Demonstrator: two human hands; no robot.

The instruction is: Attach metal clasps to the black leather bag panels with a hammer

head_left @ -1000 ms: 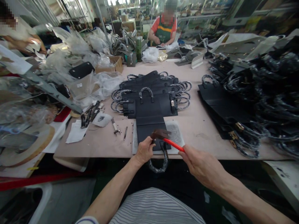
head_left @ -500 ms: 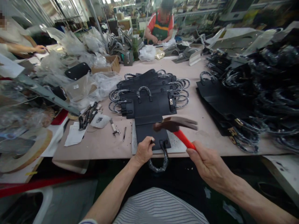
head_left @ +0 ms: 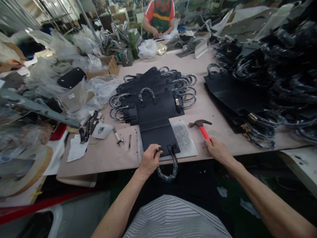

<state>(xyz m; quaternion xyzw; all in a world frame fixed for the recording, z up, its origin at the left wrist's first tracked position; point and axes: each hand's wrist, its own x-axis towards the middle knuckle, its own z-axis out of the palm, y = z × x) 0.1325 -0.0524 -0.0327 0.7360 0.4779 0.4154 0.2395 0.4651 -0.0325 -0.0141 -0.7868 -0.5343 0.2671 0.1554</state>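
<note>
My right hand [head_left: 218, 150] grips the red handle of a claw hammer [head_left: 204, 131], whose head is low over the tabletop, right of the pale slab [head_left: 187, 140]. Fingers pinched, my left hand [head_left: 150, 158] holds a small metal punch [head_left: 158, 149] by the near edge of a black leather bag panel [head_left: 157, 134]. That panel lies partly on the slab. Its plastic-wrapped handle [head_left: 168, 175] hangs over the table's front edge. Most of the punch is hidden by my fingers.
Stacked black bag panels [head_left: 151, 89] with wrapped handles lie beyond. A large pile of black bag parts [head_left: 279, 86] fills the right. Left are a caliper-like tool [head_left: 117, 136], a thin metal rod [head_left: 130, 142] and plastic bags [head_left: 99, 89]. A co-worker [head_left: 159, 19] sits across the table.
My right hand has lowered the hammer and moved it right, away from the panel. My left hand still pinches the punch near the handle. The view has shifted slightly.
</note>
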